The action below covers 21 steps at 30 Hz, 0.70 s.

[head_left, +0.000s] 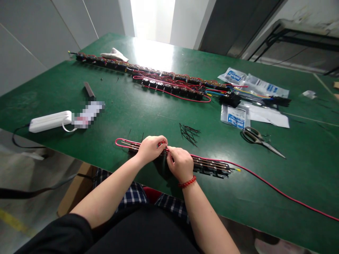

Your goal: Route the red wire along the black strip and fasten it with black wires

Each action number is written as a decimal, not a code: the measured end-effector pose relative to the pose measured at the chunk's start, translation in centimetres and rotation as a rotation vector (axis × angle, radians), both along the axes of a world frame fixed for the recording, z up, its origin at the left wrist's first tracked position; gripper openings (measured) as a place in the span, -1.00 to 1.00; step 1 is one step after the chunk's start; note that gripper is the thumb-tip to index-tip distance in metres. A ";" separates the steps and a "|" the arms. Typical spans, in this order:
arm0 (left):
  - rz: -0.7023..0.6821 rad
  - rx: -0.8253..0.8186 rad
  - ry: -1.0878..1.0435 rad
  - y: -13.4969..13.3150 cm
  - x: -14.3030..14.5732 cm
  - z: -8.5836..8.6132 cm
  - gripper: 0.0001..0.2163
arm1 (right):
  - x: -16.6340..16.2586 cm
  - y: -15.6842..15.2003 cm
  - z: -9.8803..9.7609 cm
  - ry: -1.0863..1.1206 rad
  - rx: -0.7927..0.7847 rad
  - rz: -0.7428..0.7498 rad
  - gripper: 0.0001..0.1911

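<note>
Along the near table edge lies a long black strip assembly point(212, 167) with thin metal rods on top. A red wire point(254, 173) runs along it, looping at its left end and trailing off right. My left hand point(151, 150) is closed in a pinch over the strip's middle, apparently on a thin black cable tie that the fingers mostly hide. Right beside it, my right hand point(181, 162) has its thumb and fingers closed on the red wire. Thin black tails stand up left of my hands. Several loose black cable ties point(189, 133) lie just beyond.
Scissors point(253, 137) lie at the right, near printed plastic bags point(235, 117). Longer wired strips point(169, 88) cross the table's far part, with a white cloth point(115, 54) behind. At left are a white power bank-like block point(50, 121) and a dark bar point(89, 90).
</note>
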<state>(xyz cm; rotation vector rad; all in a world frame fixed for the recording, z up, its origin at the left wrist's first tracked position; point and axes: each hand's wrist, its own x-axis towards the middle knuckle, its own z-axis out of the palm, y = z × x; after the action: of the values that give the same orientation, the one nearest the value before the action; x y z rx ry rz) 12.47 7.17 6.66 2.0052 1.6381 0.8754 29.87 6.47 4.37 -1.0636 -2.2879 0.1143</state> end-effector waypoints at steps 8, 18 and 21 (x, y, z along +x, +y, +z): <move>0.018 -0.064 0.012 -0.1 0.1 0.2 -0.91 | 0.0 0.0 0.1 -0.018 -0.038 -0.027 -0.78; 0.031 -0.135 -0.028 0.0 0.1 0.5 -0.91 | 0.1 0.0 0.1 -0.011 -0.049 -0.037 -0.80; 0.047 -0.138 -0.013 0.0 0.1 0.4 -0.91 | 0.1 0.0 0.1 -0.011 -0.047 -0.035 -0.80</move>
<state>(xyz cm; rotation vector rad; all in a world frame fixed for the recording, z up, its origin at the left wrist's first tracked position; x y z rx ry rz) 12.60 7.18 7.10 1.8715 1.6959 0.7675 29.96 6.46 4.49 -1.1308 -2.2855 0.1486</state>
